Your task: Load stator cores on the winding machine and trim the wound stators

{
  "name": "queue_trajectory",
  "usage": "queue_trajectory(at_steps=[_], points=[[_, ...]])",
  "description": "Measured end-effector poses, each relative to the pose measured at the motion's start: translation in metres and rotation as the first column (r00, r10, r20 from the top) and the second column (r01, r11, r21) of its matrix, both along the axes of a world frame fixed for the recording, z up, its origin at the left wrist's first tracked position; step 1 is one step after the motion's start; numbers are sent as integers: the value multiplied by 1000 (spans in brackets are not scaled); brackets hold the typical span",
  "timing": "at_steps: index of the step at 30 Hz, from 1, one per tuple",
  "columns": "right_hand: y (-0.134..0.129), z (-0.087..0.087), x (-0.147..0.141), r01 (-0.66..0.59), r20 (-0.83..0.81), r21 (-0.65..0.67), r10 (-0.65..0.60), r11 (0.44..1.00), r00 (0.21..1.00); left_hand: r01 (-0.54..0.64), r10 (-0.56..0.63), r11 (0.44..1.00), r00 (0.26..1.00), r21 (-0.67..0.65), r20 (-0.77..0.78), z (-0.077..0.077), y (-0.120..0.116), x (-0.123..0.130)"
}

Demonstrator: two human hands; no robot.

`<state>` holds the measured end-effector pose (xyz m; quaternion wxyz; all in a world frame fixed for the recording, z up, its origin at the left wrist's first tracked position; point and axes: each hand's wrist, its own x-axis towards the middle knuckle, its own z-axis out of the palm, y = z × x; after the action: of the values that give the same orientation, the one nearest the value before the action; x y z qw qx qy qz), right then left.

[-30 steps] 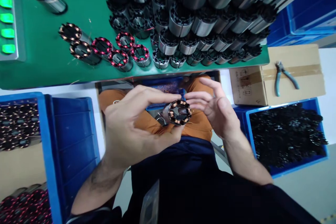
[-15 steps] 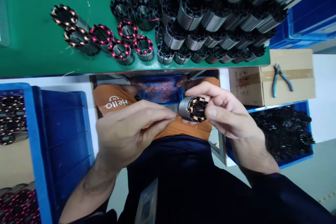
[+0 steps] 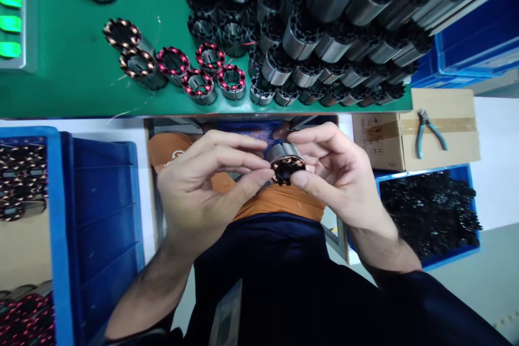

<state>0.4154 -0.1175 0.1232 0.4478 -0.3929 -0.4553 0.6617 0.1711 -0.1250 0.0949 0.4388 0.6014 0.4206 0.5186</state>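
Between my two hands, above my lap, is a motor stator [image 3: 285,154], a short metal cylinder with copper windings and a black insulator on the end facing down and toward me. My right hand [image 3: 338,175] grips its right side, thumb on the lower rim. The fingertips of my left hand [image 3: 211,184] pinch it from the left at the wound end. Stators with red windings [image 3: 199,86] and others with copper windings [image 3: 140,67] stand on the green table ahead. Many unwound stators [image 3: 279,65] with black insulators are stacked to their right.
The green table [image 3: 77,86] ends just beyond my hands. At left, a blue crate [image 3: 101,227] stands beside one holding wound stators. To the right, cutting pliers [image 3: 430,130] lie on a cardboard box [image 3: 458,146], near a blue bin of black parts [image 3: 430,216]. A blue tray [image 3: 251,131] is under the table.
The stator has turned so its wound end faces downward toward me. My left fingers have spread and come onto its left side; my right hand still holds it. The view has shifted slightly.
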Motion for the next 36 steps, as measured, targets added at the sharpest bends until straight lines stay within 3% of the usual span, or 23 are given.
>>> queue_trajectory(at_steps=[3,5,8,12,14,18,20,23,25,27,29,32,36], points=[[-2,-3,6,-42,-74,10,42,999,996,124,-88,958,985,-257,147,-18,2,4],[-4,-2,11,-65,-110,-9,63,998,992,143,-59,918,972,-371,227,-27,6,3],[-6,-2,13,-83,-78,-76,77,994,994,88,-15,934,978,-346,210,-22,10,-1],[-4,-7,10,-132,-62,-83,127,988,990,165,-141,972,978,-165,153,2,6,-3],[-4,-11,9,-145,-78,-75,139,987,987,174,-148,969,977,-172,155,5,-1,-1],[-6,-16,11,-157,-117,-55,150,986,982,183,-110,903,973,-390,203,-18,-10,5],[-7,-15,13,-135,-109,-53,128,989,986,164,-102,884,981,-439,162,-32,-10,5],[-8,-11,14,-94,-22,-79,93,992,995,31,-18,965,999,-261,51,-36,-6,-1],[-7,-10,12,-108,29,-89,111,990,993,-28,26,997,999,-65,-30,-26,-6,-6],[-7,-12,9,-146,23,-71,148,987,989,5,9,996,987,85,-163,-12,-9,-10],[-7,-14,8,-190,5,-60,191,980,982,90,-53,986,968,141,-245,-1,-13,-10],[-5,-13,8,-228,26,-37,229,973,973,146,-107,974,969,171,-221,4,-15,-7],[-1,-9,12,-131,241,170,88,977,967,101,-37,971,958,216,-284,-2,-15,-4]])
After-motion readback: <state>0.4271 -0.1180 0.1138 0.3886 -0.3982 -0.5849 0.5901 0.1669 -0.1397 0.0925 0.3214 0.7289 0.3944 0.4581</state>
